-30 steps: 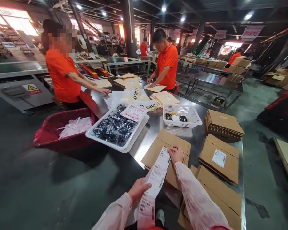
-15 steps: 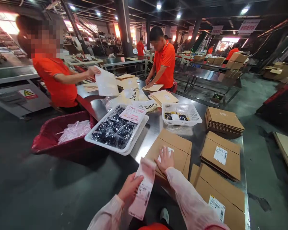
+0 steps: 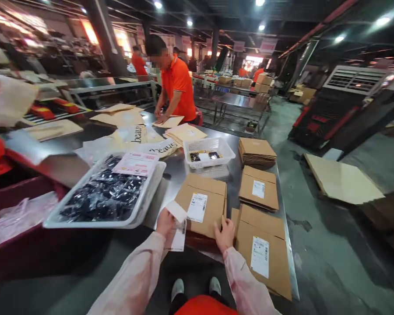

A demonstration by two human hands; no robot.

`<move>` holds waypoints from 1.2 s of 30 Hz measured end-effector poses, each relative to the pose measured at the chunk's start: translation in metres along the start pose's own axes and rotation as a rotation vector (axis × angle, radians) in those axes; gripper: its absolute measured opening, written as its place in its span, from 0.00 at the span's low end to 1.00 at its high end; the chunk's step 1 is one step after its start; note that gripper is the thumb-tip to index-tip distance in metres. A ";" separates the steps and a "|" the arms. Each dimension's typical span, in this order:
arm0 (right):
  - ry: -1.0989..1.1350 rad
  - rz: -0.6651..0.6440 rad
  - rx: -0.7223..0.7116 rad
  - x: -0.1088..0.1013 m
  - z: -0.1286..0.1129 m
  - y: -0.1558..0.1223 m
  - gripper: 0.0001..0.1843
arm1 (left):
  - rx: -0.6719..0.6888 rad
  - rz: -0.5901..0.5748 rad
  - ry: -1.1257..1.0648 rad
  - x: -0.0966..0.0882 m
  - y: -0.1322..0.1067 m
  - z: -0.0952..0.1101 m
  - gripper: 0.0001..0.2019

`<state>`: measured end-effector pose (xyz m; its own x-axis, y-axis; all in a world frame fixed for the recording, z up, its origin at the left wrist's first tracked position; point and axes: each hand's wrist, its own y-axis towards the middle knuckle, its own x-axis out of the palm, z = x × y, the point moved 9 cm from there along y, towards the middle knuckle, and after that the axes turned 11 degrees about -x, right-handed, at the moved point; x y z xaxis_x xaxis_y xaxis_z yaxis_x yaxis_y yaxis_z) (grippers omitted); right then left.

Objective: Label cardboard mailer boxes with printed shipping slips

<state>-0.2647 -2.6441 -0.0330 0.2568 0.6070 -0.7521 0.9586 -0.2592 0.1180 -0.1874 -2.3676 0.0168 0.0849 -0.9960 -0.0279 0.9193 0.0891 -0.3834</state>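
My left hand (image 3: 166, 222) is closed on a white strip of shipping labels (image 3: 177, 227) at the near edge of the steel table (image 3: 174, 168). Just to its right lies a flattened cardboard box (image 3: 202, 205) with a white label (image 3: 197, 207) stuck on its top. My right hand (image 3: 225, 233) grips the near right corner of that box, fingers curled over its edge. Another labelled flat box (image 3: 264, 253) lies to the right of my right hand, and a third (image 3: 258, 192) sits behind it.
A white tray of dark bagged items (image 3: 103, 197) juts over the table's left edge above a red bin (image 3: 16, 214). A white mesh basket (image 3: 208, 152) and a stack of flat boxes (image 3: 256, 151) stand further back. A person in an orange shirt (image 3: 177, 89) works at the far end.
My right hand pressed a label onto the box, then slid to the box's near right corner. My left hand brought the label strip down to the table edge. The view swung right.
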 end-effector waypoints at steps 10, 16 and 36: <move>0.441 0.268 0.367 -0.153 0.181 -0.091 0.49 | -0.304 -0.245 -0.163 0.025 -0.071 -0.027 0.28; -0.018 0.129 0.376 -0.155 0.143 -0.097 0.40 | -0.112 -0.185 0.003 0.024 -0.081 -0.030 0.23; 0.666 -0.500 -0.045 -0.007 -0.088 -0.014 0.29 | -0.213 -0.179 -0.197 0.064 -0.087 -0.060 0.26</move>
<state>-0.2687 -2.5791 0.0279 -0.1949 0.9636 -0.1830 0.9793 0.1807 -0.0918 -0.2851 -2.4392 -0.0073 0.0215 -0.9734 0.2281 0.8270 -0.1109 -0.5512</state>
